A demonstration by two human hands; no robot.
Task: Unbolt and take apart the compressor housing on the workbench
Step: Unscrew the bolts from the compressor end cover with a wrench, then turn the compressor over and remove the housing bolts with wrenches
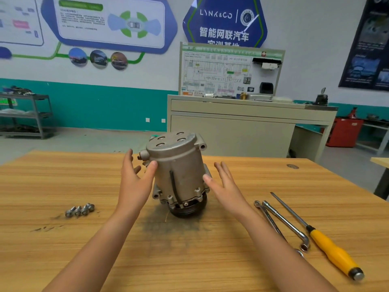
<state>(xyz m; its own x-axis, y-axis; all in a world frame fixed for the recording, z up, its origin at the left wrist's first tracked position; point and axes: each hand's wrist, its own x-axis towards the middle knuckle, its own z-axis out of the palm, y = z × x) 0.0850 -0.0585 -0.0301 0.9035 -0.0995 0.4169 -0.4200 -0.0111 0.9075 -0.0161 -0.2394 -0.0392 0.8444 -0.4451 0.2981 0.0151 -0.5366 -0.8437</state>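
A grey metal compressor (179,165) stands upright on its black pulley in the middle of the wooden workbench (63,180); its top cap shows several empty bolt holes. My left hand (134,178) is spread open at its left side, thumb tip touching the housing. To the right of the housing, my right hand (225,184) is open, its thumb close to or just touching the lower body. Several loose bolts (80,210) lie in a row on the bench to the left.
On the bench to the right lie a combination wrench (269,220), an L-shaped socket wrench (284,223) and a yellow-handled screwdriver (334,253). Dark grime marks the wood in front of the compressor. A beige training cabinet (231,123) stands behind the bench.
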